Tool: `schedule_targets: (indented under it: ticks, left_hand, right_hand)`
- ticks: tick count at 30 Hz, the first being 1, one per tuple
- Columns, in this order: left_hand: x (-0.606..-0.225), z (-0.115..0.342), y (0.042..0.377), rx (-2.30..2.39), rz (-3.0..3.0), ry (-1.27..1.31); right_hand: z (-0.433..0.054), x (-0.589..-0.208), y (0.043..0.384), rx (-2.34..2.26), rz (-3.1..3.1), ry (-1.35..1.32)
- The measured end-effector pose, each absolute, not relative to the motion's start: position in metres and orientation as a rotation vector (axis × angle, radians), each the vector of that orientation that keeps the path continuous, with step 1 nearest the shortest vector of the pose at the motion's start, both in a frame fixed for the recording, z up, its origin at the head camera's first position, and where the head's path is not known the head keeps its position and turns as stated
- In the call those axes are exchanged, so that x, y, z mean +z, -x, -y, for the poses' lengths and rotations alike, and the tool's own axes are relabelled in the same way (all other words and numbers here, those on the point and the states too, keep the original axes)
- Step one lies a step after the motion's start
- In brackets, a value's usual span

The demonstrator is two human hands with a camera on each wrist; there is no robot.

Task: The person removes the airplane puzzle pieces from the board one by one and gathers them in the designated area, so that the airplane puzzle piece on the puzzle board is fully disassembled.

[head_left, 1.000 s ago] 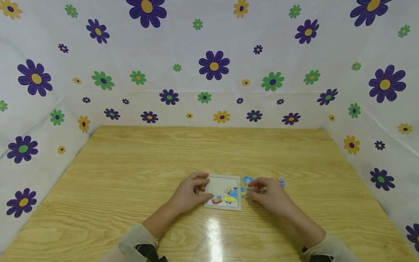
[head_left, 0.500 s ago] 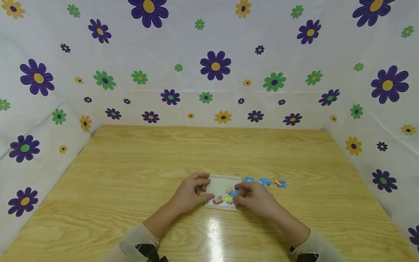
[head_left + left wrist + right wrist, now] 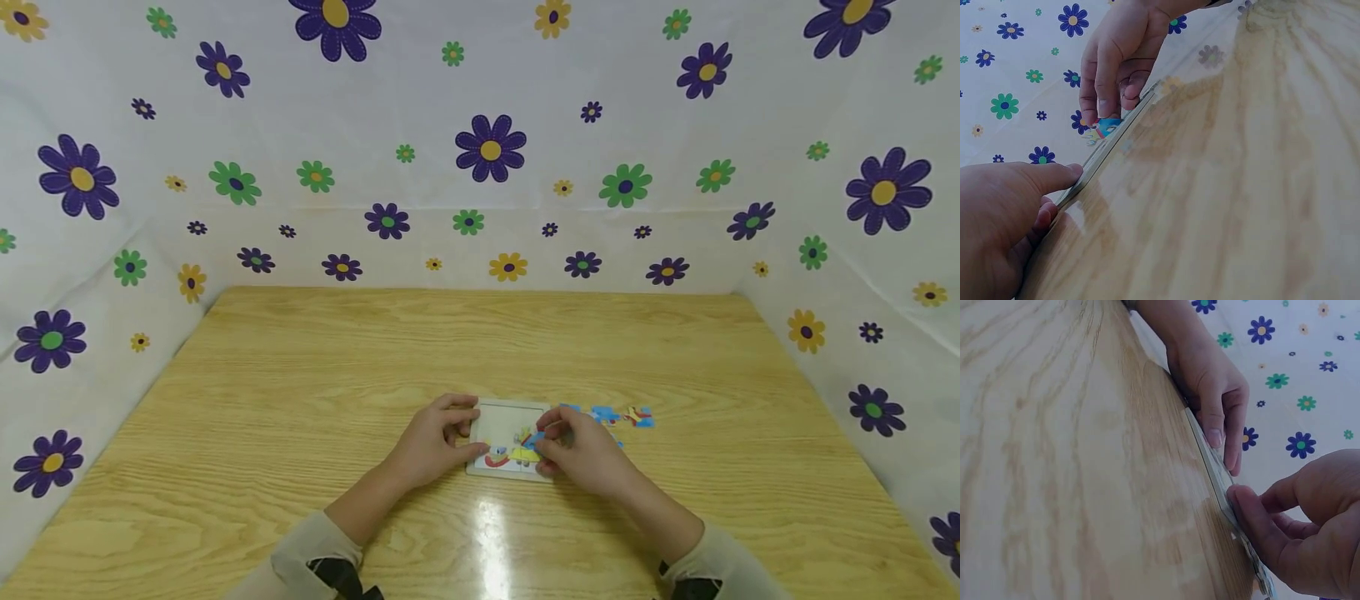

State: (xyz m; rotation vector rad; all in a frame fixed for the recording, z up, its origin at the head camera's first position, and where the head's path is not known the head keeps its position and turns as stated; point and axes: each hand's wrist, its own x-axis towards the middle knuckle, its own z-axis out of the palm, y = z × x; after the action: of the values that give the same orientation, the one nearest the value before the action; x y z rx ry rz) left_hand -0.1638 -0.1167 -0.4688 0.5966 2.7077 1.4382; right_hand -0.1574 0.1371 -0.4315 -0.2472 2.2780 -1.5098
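Observation:
A small square puzzle tray (image 3: 504,420) with a pale rim lies on the table, with several picture pieces along its lower part. My left hand (image 3: 437,440) grips the tray's left side, the thumb on the near-left rim and the fingers round the edge. Over the tray's right part, my right hand (image 3: 588,454) pinches a puzzle piece (image 3: 1109,127), mostly hidden by the fingers; blue shows at the fingertips in the left wrist view. The fitted pieces show a red shape (image 3: 496,460) and a yellow shape (image 3: 522,454).
Loose puzzle pieces lie right of the tray, among them a blue piece (image 3: 604,414) and a red-and-yellow star piece (image 3: 639,417); my right hand partly covers others. Flower-patterned cloth (image 3: 420,167) surrounds the back and sides of the wooden table (image 3: 337,350).
The right hand has moved left from the loose pieces to the tray's right side, bringing a piece along. The left hand has stayed on the tray's left edge.

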Motion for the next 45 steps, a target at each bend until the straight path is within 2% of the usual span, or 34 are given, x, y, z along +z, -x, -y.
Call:
schedule_targets:
  ticks: [17, 45]
  left_hand:
    - [-0.469, 0.118, 0.163, 1.44, -2.708, -0.624]
    - [-0.472, 0.117, 0.164, 1.453, -2.7, -0.598]
  right_hand:
    - [-0.138, -0.432, 0.153, -1.74, -2.158, 0.054]
    - [-0.213, -0.424, 0.15, -1.766, -2.112, -0.06]
